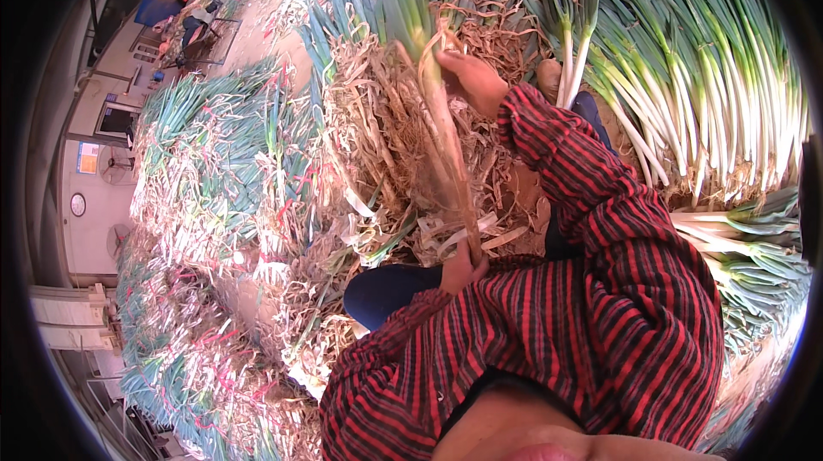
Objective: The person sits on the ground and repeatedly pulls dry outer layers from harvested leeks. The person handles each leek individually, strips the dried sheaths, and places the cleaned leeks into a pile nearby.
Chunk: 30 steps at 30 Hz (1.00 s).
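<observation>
A long green onion (443, 117) with dry brown outer layers slants across the space in front of me, green leaves away from me. My left hand (458, 269) is closed around its lower end, close to my body. Farther up, where the leaves begin, the fingers of my right hand (477, 80) are curled against the stalk; whether they pinch the stalk or a dry outer leaf is hard to see. Beneath and beside it lies a heap of untrimmed onions (379, 94) with withered brown leaves and roots. Loose dry peelings (495, 43) cover the ground around my right hand.
At right lies a broad row of cleaned white-stalked onions (707, 101), with another pile (752, 236) nearer. Two cleaned stalks (571, 65) rest near my shoe (588, 110). Tied onion bundles (218, 133) fill the left. Beyond are wall fans (116, 165) and a person (199, 23).
</observation>
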Tool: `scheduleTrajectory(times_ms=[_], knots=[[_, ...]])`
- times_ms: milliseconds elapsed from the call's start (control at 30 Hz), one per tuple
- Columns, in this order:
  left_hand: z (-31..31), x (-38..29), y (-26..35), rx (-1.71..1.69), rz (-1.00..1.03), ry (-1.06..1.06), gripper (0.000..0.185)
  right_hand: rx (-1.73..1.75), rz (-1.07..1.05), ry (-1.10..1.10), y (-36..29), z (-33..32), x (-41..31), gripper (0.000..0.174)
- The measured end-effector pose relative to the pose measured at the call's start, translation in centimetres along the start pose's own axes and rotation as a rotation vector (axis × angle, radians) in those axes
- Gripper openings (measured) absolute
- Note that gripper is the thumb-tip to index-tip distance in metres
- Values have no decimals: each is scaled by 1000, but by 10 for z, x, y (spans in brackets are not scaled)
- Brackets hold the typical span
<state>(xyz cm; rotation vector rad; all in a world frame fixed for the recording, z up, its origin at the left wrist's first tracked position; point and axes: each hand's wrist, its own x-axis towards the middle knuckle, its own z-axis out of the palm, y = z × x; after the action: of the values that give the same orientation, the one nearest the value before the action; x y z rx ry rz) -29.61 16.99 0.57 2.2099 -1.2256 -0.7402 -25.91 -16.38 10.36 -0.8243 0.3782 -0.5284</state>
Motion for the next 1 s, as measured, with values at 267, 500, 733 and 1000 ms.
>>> scheduleTrajectory(times_ms=[267,500,733,1000], knots=[[-92,150,102,-334,170,475,33,33,-33,-111,-14,10,-33,36],[-88,189,101,8,299,387,26,256,-104,63,-14,0,-27,35],[-9,77,0,472,-106,-246,30,200,-147,232,-62,-13,-28,39],[-46,109,37,-1147,-140,-65,54,276,-186,213,-21,-14,2,36]])
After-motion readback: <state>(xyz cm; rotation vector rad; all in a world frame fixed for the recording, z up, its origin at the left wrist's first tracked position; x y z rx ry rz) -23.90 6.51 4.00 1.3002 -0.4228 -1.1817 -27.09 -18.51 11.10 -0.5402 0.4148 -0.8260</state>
